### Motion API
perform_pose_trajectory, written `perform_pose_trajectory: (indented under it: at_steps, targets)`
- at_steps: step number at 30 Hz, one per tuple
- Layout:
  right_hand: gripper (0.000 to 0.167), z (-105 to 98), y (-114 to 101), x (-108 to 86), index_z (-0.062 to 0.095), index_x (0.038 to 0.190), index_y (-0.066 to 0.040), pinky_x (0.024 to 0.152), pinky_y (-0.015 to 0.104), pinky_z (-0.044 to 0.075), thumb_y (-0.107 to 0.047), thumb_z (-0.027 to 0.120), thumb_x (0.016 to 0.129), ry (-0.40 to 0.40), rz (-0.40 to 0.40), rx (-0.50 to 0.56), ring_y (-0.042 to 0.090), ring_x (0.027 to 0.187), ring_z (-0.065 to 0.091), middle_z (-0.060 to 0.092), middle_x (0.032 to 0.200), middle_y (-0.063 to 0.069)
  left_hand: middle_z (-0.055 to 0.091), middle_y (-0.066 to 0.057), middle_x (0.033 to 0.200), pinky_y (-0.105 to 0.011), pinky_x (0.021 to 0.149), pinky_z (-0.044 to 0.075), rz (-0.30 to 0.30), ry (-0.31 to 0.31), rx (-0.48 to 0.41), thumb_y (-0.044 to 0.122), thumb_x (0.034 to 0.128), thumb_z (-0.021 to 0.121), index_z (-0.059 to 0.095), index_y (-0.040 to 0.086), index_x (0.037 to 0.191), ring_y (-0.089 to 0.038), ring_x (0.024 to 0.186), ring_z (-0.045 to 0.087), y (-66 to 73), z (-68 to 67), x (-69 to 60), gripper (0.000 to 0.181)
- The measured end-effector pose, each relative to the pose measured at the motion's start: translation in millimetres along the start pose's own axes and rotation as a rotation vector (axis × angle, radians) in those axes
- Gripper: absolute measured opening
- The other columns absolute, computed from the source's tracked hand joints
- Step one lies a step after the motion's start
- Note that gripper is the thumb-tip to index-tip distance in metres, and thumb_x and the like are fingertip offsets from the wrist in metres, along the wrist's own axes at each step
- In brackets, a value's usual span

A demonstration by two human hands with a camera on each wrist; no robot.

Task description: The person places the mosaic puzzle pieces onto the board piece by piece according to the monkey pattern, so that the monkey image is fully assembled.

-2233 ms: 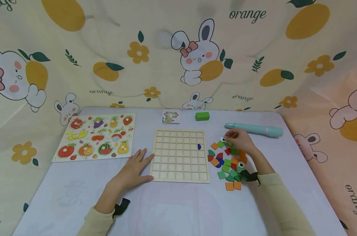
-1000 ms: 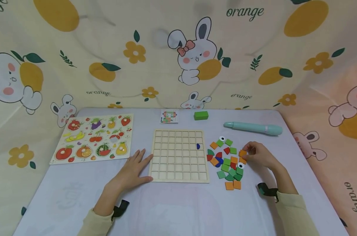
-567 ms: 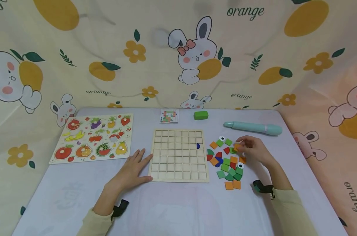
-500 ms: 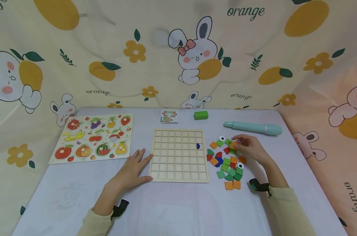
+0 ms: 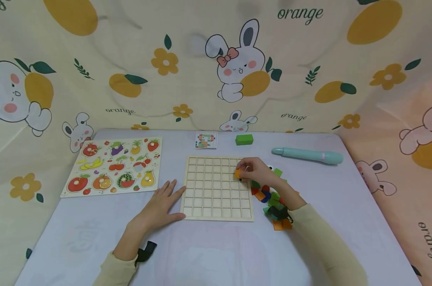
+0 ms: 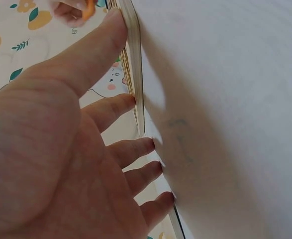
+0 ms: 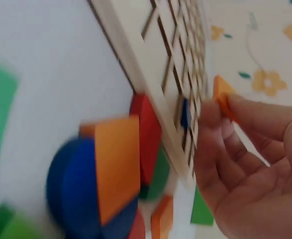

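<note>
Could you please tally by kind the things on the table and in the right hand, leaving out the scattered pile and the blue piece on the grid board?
Grid board: 1
Held orange tile: 1
Fruit board: 1
Picture card: 1
Green block: 1
Teal pen-shaped item: 1
Total: 6

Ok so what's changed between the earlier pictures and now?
The right hand took an orange square from the right side of the loose pieces and carried it left, over the board, still pinched. The left hand stayed at the board's left edge; the blue piece stayed put.
</note>
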State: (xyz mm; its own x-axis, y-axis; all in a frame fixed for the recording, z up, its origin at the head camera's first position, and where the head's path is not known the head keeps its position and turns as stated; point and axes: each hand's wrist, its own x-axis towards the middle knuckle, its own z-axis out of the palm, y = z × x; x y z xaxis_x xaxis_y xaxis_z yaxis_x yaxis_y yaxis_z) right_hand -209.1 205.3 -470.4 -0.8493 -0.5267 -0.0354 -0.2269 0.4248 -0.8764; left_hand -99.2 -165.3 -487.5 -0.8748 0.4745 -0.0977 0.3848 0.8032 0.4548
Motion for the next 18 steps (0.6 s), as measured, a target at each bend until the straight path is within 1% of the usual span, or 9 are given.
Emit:
perform_pose_trajectory:
  at_steps: [3,6,13,18]
  targets:
    - [0.013,9.4,-3.2,9.4,0.068,0.104,0.004,0.064,0.027,0.046,0.002,0.068,0.091,0.005,-0.021,-0.063,0.022,0.07,0.055,0.063,0.089,0.014,0.021,-0.023,0.161,-0.065,0.112,0.018,-0.012,-0.007,-0.004,0.045,0.0864,0.075,0.038,0.013,0.155,-0.045,0.148,0.014,0.3,-0.3,0.2,0.084]
    - [0.012,16.5,-1.9,11.6,0.069,0.102,0.002,0.062,0.028,0.044,0.003,0.069,0.09,0.031,-0.014,-0.113,0.019,0.067,0.054,0.063,0.086,0.01,0.02,-0.023,0.161,-0.065,0.112,0.018,-0.02,-0.018,-0.008,0.045,0.0865,0.075,0.037,0.014,0.155,-0.044,0.148,0.013,0.8,0.2,0.7,0.084]
    - [0.013,25.7,-1.6,6.8,0.07,0.102,-0.006,0.065,0.03,0.044,-0.002,0.071,0.09,0.073,0.017,-0.178,0.019,0.069,0.052,0.063,0.087,0.004,0.02,-0.023,0.161,-0.064,0.113,0.017,-0.02,-0.016,-0.002,0.045,0.0866,0.075,0.038,0.013,0.155,-0.044,0.148,0.013,2.3,-1.2,0.6,0.084]
    - [0.013,27.9,0.1,4.8,0.072,0.101,-0.007,0.065,0.029,0.045,-0.003,0.072,0.089,0.098,0.022,-0.211,0.018,0.072,0.052,0.063,0.088,0.002,0.02,-0.024,0.161,-0.065,0.112,0.018,-0.01,-0.009,-0.017,0.043,0.0866,0.075,0.038,0.011,0.154,-0.045,0.148,0.014,4.1,-3.9,-1.0,0.083]
